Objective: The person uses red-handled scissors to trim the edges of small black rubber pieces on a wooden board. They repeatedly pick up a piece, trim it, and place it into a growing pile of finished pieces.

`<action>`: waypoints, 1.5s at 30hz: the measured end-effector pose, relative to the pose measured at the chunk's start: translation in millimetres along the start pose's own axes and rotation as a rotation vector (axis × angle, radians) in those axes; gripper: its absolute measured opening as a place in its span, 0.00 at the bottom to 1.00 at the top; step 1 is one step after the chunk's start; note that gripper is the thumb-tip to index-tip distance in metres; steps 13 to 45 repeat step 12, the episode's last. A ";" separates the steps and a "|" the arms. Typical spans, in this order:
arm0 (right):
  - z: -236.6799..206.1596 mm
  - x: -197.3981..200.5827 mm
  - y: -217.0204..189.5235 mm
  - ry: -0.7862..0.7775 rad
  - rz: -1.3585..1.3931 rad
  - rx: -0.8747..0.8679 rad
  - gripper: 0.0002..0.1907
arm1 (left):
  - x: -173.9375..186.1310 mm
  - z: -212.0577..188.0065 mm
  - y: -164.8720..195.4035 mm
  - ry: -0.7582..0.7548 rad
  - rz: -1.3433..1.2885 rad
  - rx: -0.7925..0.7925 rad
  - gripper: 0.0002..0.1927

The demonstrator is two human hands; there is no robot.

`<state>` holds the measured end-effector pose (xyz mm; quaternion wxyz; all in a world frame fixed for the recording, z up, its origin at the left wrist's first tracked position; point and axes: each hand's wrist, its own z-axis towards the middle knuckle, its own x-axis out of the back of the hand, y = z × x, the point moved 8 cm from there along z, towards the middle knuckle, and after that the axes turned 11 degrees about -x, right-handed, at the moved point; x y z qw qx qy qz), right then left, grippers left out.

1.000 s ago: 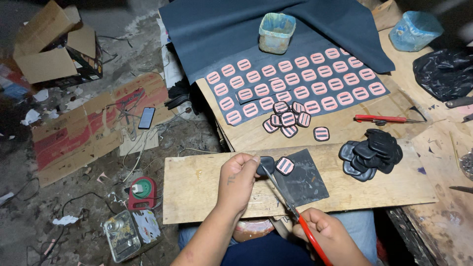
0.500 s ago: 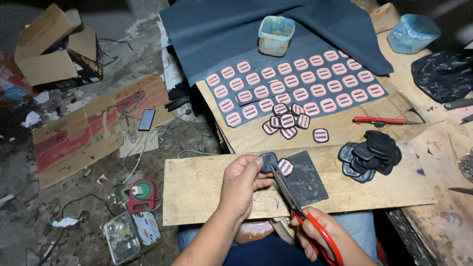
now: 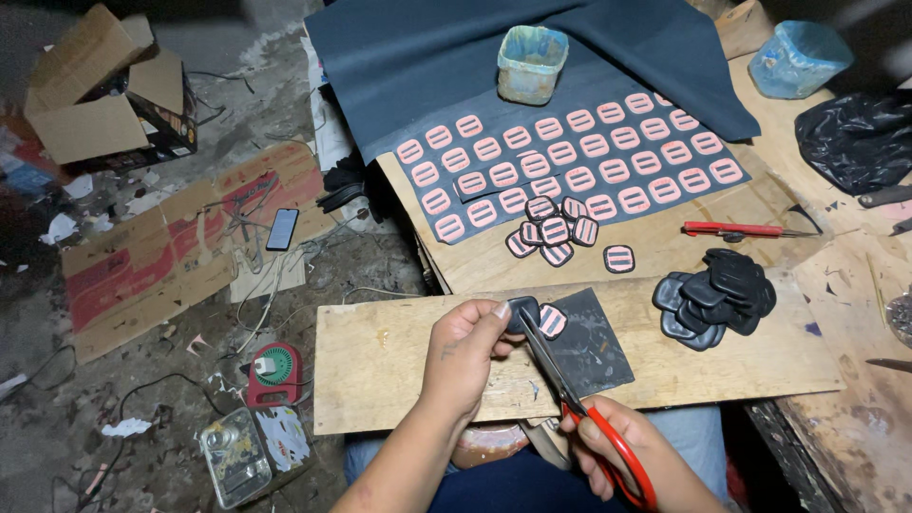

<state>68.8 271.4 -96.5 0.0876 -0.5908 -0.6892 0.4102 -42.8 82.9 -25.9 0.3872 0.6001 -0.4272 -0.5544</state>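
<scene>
From the head camera, the landmark is the long bare wooden board (image 3: 399, 370) lying across the person's lap. Over the middle of that board, the left hand (image 3: 464, 356) pinches a small dark rounded patch piece (image 3: 522, 310) between thumb and fingertips, the other fingers curled under. Below the board's near edge, the right hand (image 3: 627, 456) is wrapped through the loops of red-handled scissors (image 3: 570, 399), whose thin blades slant up across the board and reach the pinched piece; how far the blades are parted cannot be told.

Just right of the pinched piece, on the board, lies a pink-striped oval patch (image 3: 552, 321) on a dark square sheet (image 3: 589, 351). Toward the board's right end sits a heap of black rounded blanks (image 3: 714, 296).

Beyond the board's far edge, on the desk (image 3: 826, 285), a small cluster of loose pink-striped patches (image 3: 553, 231) lies near a single one (image 3: 618, 258), and a red pen-like tool (image 3: 731, 229) lies to their right. Farther back, rows of pink patches sit on a dark blue cloth (image 3: 418, 57), with a pale square plastic tub (image 3: 531, 63) standing on the cloth.

Left of the board, on the littered floor (image 3: 123, 380), are flattened cardboard (image 3: 142, 266), a dark phone (image 3: 282, 229) and a red round device (image 3: 275, 372).
</scene>
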 end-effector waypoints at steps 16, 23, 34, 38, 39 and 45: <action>38.1 1.3 59.8 0.162 0.031 -0.105 0.19 | -1.2 -5.2 0.0 0.032 -0.027 -0.031 0.10; 38.1 1.3 59.8 0.162 0.031 -0.105 0.19 | -1.2 -5.2 0.0 0.032 -0.027 -0.031 0.10; 38.1 1.3 59.8 0.162 0.031 -0.105 0.19 | -1.2 -5.2 0.0 0.032 -0.027 -0.031 0.10; 38.1 1.3 59.8 0.162 0.031 -0.105 0.19 | -1.2 -5.2 0.0 0.032 -0.027 -0.031 0.10; 38.1 1.3 59.8 0.162 0.031 -0.105 0.19 | -1.2 -5.2 0.0 0.032 -0.027 -0.031 0.10; 38.1 1.3 59.8 0.162 0.031 -0.105 0.19 | -1.2 -5.2 0.0 0.032 -0.027 -0.031 0.10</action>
